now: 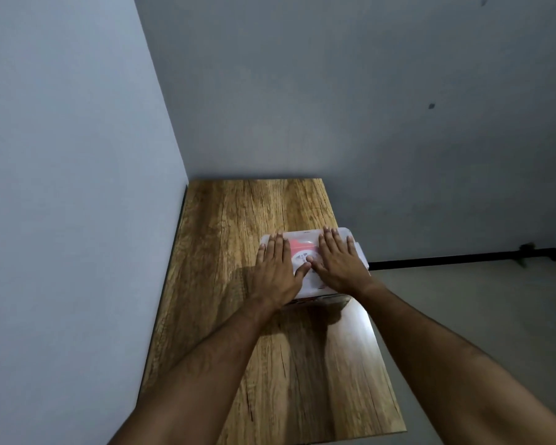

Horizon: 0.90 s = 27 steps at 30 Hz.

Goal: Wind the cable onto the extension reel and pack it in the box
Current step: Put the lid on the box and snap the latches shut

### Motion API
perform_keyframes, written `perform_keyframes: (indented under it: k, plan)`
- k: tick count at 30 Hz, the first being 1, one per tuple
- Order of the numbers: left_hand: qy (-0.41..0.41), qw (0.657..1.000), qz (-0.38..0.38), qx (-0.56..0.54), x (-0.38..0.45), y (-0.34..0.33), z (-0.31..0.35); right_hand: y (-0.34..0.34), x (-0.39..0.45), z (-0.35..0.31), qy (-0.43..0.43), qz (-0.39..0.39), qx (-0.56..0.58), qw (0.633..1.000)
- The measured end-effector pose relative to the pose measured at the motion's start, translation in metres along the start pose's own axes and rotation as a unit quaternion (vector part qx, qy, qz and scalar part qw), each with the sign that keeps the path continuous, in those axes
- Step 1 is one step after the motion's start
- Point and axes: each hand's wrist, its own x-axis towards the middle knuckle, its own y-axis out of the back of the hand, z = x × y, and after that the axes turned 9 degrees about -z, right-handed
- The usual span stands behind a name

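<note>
While hands (308, 268) press flat, translucent box (305, 239), woodgrain table (238, 220)

A translucent white box (313, 234) showing red and white inside sits on a brown wood-grain table (244, 213).

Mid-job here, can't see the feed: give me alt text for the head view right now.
Both hands, left hand and right hand, lie flat, fingers spread, on the lid of a translucent box showing something red and white inside. The box sits at the right edge of a wooden table in a wall corner.
</note>
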Motion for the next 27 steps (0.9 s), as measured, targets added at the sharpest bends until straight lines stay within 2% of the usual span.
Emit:
perform_keyframes:
  k: [2,5,6,8,9,10,11,12,14,15,16,22,27]
  plan:
    - [-0.019,1.0,0.006,0.009,0.0,-0.001,-0.001,-0.01,0.0,0.001,0.001,0.008,-0.007,1.0]
    - [-0.027,0.998,-0.038,0.042,0.001,0.004,0.001,-0.007,0.001,0.001,0.007,0.005,0.018,1.0]
    - [-0.027,0.997,-0.043,0.05,0.003,0.006,0.001,-0.002,0.0,0.001,0.002,0.033,0.041,0.999]
    - [-0.024,0.997,-0.051,0.061,0.004,0.007,0.002,0.005,-0.002,0.005,-0.04,0.138,0.084,0.986]
    - [-0.023,0.996,-0.055,0.062,0.004,0.007,0.002,0.006,-0.002,0.01,-0.082,0.176,0.11,0.975]
    - [-0.022,0.996,-0.057,0.065,0.004,0.008,0.003,0.009,-0.002,0.016,-0.132,0.179,0.156,0.962]
    - [-0.02,0.996,-0.057,0.068,0.005,0.007,0.003,0.01,0.001,0.028,-0.181,0.145,0.236,0.944]
    - [-0.019,0.996,-0.055,0.07,0.005,0.006,0.004,0.011,0.003,0.039,-0.222,0.084,0.347,0.907]
    - [-0.019,0.996,-0.05,0.069,0.006,0.005,0.003,0.014,0.001,0.059,-0.26,-0.036,0.565,0.783]
    - [-0.02,0.996,-0.049,0.069,0.006,0.005,0.002,0.013,0.0,0.067,-0.264,-0.074,0.622,0.734]
    - [-0.022,0.996,-0.049,0.069,0.006,0.005,0.001,0.012,-0.002,0.071,-0.267,-0.096,0.646,0.709]
    - [-0.037,0.996,-0.061,0.055,0.013,0.012,-0.01,0.009,0.009,0.074,-0.273,-0.086,0.665,0.689]
    - [-0.04,0.996,-0.061,0.056,0.014,0.011,-0.014,0.016,0.004,0.063,-0.296,-0.074,0.654,0.692]
